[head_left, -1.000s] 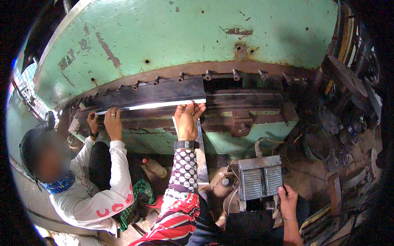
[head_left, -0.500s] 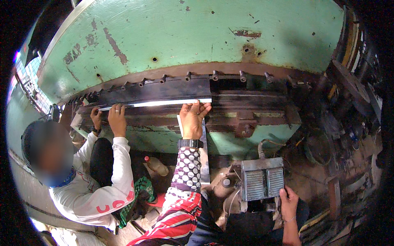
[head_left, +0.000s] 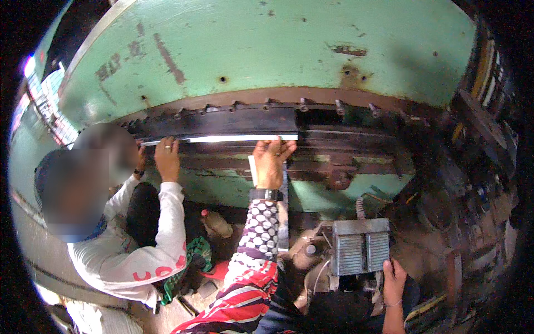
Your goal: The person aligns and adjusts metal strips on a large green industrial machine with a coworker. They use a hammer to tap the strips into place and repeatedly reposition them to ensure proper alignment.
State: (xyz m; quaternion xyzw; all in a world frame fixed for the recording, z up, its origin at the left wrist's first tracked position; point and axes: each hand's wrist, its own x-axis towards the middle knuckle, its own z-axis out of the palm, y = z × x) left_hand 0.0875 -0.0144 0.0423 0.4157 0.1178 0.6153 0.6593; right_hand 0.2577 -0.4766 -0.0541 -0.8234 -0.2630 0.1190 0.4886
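Note:
My left hand (head_left: 269, 161), with a dark watch at its wrist, pinches the right end of a long, narrow, shiny metal strip (head_left: 222, 138). The strip lies along the dark jaw line of a large green press brake (head_left: 267, 50). Farther left, a co-worker's two hands (head_left: 167, 158) hold the same strip near its other end. At the lower right, my right hand (head_left: 394, 281) has its fingers closed at the lower right corner of a grey two-pedal box (head_left: 360, 247). Some of those fingers are hidden.
A crouching co-worker in a white sleeve (head_left: 119, 264) is close on my left. A plastic bottle (head_left: 216, 224) stands below the machine bed. Behind my left wrist hangs a flat metal strip (head_left: 285, 206). A cable (head_left: 360, 207) runs up from the pedal box. Dark machine parts crowd the right.
The view has shifted slightly, so the scene sits a little farther right. Both my hands keep their places, on the strip and at the pedal box. The co-worker still holds the strip.

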